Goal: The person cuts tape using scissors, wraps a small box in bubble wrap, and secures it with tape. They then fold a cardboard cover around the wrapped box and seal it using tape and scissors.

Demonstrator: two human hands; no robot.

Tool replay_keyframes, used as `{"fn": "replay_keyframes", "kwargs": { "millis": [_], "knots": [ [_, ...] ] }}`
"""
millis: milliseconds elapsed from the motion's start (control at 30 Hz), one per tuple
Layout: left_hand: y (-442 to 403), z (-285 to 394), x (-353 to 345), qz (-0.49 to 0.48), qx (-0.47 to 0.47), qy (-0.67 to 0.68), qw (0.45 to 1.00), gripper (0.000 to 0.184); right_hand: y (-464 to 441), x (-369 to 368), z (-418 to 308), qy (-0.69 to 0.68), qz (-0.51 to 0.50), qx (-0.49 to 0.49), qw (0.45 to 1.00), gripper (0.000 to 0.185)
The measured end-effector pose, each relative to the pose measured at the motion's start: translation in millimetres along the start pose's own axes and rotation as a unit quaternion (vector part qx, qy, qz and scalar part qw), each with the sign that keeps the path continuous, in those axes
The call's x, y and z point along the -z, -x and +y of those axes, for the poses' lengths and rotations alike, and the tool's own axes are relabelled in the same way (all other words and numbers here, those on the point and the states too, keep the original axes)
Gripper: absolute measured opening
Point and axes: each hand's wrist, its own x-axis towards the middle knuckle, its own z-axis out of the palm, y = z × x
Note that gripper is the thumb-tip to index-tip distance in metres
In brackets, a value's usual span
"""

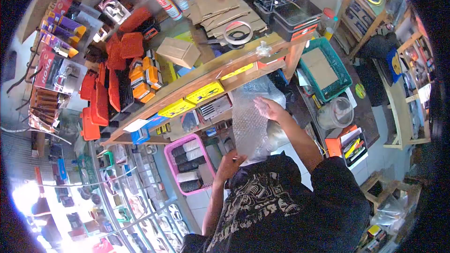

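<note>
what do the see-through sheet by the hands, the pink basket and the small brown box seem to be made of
Sheet: thin, shiny clear plastic, probably bubble wrap, judging by its dimpled texture and glare.
Basket: likely moulded plastic, given its even pink colour and rounded corners.
Box: looks like cardboard, matte, plain brown with crisp folded edges.

Clear bubble wrap sheet (pixel 251 126), dimpled, lightly creased, spread lengthwise, mid-view
</note>
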Motion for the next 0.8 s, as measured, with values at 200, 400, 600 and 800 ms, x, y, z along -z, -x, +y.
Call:
{"fn": "replay_keyframes", "kwargs": {
  "millis": [200,400,600,800],
  "knots": [
    [38,86,41,0.091,0.046,-0.023,0.995,0.023,19,-46,0,0.082,0.018,-0.001,0.996,0.02],
    [61,50,59,0.071,0.074,-0.026,0.994,0.02,59,-85,-12,0.031,-0.063,0.073,0.995,0.022],
    [69,64,73,0.177,0.139,0.164,0.96,0.016,141,-150,-29,0.107,-0.085,0.258,0.956,0.02],
    [66,69,84,0.168,0.111,0.152,0.968,0.01,185,-182,-44,0.179,-0.042,0.374,0.909,0.019]
  ]
}}
